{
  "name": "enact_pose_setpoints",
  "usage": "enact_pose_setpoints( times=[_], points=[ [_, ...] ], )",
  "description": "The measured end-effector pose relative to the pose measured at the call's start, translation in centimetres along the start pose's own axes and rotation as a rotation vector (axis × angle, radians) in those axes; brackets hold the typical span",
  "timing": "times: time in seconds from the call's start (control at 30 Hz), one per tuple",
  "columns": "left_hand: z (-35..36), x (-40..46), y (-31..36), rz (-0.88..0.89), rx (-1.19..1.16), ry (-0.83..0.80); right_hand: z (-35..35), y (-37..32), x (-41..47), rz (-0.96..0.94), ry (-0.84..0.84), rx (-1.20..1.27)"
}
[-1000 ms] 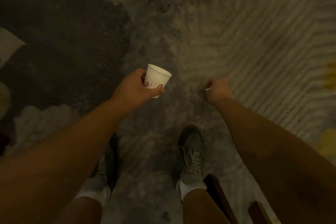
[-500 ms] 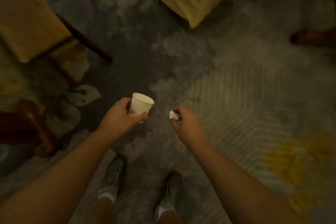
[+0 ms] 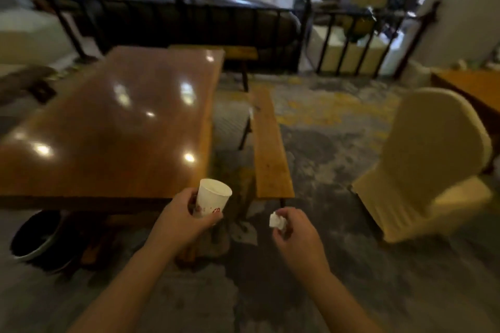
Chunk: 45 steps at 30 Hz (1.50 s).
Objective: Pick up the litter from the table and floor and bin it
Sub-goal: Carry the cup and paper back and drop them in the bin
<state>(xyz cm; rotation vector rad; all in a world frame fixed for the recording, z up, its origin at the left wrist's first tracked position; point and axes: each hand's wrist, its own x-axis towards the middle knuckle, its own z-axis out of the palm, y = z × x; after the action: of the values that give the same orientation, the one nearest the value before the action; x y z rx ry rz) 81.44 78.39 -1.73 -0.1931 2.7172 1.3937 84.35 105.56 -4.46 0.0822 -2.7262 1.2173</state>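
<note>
My left hand grips a white paper cup with red print, held upright in front of the near edge of the glossy wooden table. My right hand pinches a small crumpled white tissue between its fingertips, a little to the right of the cup. A dark round bin sits on the floor under the table's near left corner. The tabletop shows only light reflections.
A wooden bench runs along the table's right side. A chair with a cream cover stands at the right, another wooden table behind it. A black metal railing crosses the back. The floor is worn grey carpet.
The view has lifted from the floor and my shoes to the table and room. Both hands have kept hold of the cup and the tissue, staying close together.
</note>
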Motion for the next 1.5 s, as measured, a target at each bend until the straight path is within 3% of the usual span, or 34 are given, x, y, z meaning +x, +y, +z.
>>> enact_pose_setpoints(
  times=[0.4,0.73,0.97,1.2,1.5],
  points=[
    [-37.5,-15.6,-22.8,-0.204,-0.028,0.443,24.8,-33.8,-3.9,-0.371,-0.340,0.002],
    [-53.2,-22.6,-37.7,-0.381,-0.153,0.664,42.9,-50.2,-4.8,-0.530,-0.596,0.011],
    [-61.1,-18.8,-46.1,-0.462,-0.152,0.671,56.5,-57.9,-1.9,-0.578,-0.682,0.015],
    [-74.1,-9.3,-52.1,-0.463,-0.055,0.681,71.1,-66.9,5.8,-0.589,-0.682,0.053],
    [-88.3,4.9,-56.5,-0.334,-0.001,0.574,80.3,-76.4,15.5,-0.528,-0.564,0.031]
  ],
)
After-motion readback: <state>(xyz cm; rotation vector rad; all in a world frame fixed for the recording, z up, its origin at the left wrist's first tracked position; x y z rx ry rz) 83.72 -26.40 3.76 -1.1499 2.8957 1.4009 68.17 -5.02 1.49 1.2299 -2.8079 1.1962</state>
